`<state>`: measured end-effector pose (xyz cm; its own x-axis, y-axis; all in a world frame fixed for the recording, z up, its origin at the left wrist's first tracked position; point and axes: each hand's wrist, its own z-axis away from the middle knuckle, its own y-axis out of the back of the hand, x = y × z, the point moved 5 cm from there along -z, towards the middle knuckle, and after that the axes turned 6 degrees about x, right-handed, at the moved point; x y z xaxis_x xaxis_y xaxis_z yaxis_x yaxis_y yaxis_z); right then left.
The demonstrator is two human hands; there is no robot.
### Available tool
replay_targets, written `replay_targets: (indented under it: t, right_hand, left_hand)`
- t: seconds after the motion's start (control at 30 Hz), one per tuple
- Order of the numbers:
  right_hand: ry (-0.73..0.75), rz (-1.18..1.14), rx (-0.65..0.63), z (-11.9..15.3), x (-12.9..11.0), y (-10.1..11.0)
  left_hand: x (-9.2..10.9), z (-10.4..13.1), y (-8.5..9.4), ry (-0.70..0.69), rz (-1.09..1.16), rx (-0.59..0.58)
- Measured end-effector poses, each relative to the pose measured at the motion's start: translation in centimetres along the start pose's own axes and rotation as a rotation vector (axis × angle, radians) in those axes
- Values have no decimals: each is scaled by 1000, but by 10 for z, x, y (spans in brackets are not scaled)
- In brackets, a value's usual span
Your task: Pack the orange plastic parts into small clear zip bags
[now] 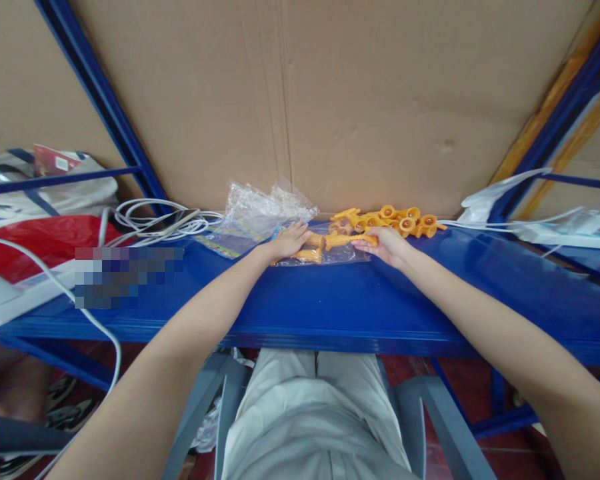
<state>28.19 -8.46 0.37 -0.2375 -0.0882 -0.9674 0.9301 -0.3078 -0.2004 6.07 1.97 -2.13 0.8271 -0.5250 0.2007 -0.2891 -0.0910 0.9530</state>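
Observation:
My left hand (291,241) is on the left part of a clear plastic bag (347,255) that lies on the blue table, its fingers over the film. A bit of printed colour shows beside that hand. Several yellow horn-shaped plastic pieces (307,255) lie in or under the film; I cannot tell which. Between the fingers of my right hand (387,245) is a yellow plastic horn (350,240), pointing left over the bag. Just behind that hand is a pile of similar yellow horns (407,220), flared ends showing.
Clear empty bags (267,207) with printed strips lie at the back, left of my hands. Coiled white cables (150,217) and a red bag (55,243) occupy the left. A cardboard wall (330,100) rises behind the blue table (330,307). White plastic wrapping (570,227) lies at right.

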Motion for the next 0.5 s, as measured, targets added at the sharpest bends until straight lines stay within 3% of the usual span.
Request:
replay_targets:
  t: [0.3, 0.5]
  right_hand:
    - [-145, -85, -74, -7, 13, -2]
    - [-156, -134, -128, -4, 12, -6]
  left_hand:
    - [0, 0, 0, 4, 44, 9]
    - [-3, -1, 0, 28, 121, 47]
